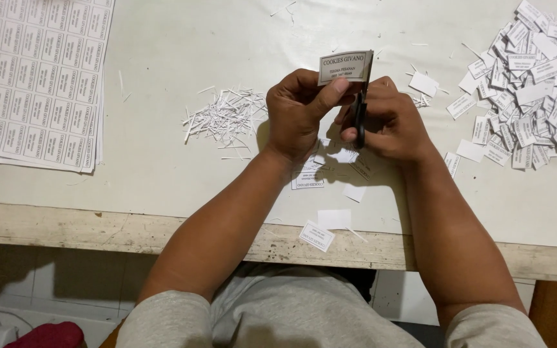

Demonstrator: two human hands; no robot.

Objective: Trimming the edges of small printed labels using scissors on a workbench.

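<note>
**Trimming a printed label over the counter**

Left of the small white printed paper label [345,67] lie uncut label sheets [33,80] and white paper slivers [224,116]. The left hand [298,113] pinches the label; the right hand [391,119], clenched on black scissors [360,109], apparently trims its edge. Right: a cut-label pile [530,84]. Steady alignment matters.

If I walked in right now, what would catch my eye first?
Probably the two hands at the centre: the left hand pinches a small printed label while the right hand works black scissors along its edge. Next, the big heap of cut labels at the right, and the uncut printed sheets at the left of the table.
</note>
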